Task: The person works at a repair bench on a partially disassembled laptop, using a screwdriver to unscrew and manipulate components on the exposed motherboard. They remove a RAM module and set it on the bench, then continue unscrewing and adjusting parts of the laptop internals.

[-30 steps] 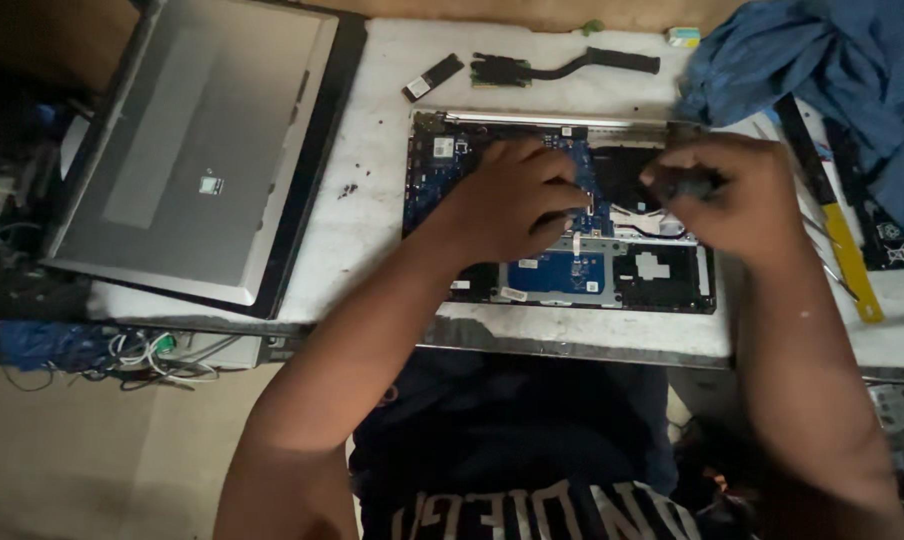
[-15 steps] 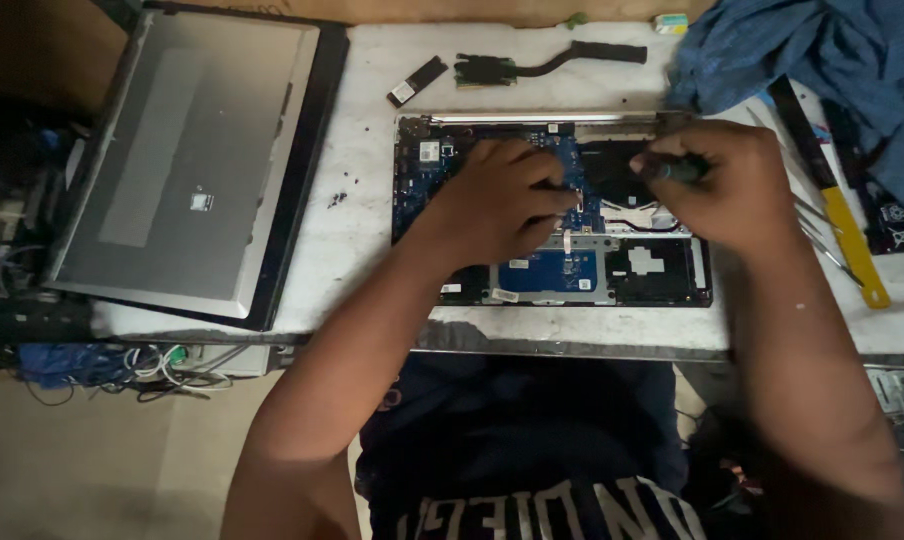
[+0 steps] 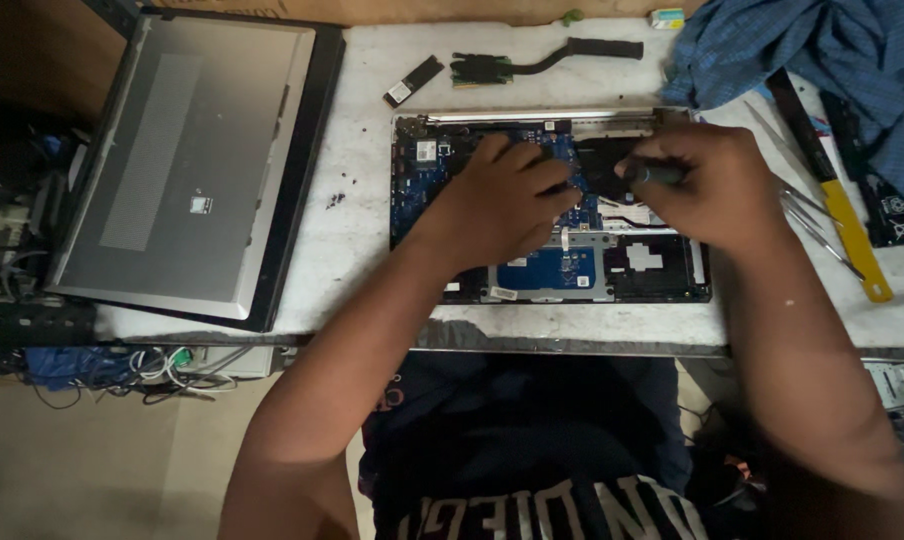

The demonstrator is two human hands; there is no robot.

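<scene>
hands unmoved | right hand [image 3: 717, 190] clamps dark tool [image 3: 657, 173] | left hand [image 3: 507, 195] flat on laptop board [image 3: 547, 270] | cloth [image 3: 822, 60] nearby

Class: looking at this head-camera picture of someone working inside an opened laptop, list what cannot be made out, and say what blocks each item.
- Tip of the dark tool in the right hand: hidden by the fingers.
- Board area of the opened laptop under the left hand: covered by the hand.
- Small specks on the white table: too small to identify.
- Blue cloth: cut off by the top and right edges.
</scene>
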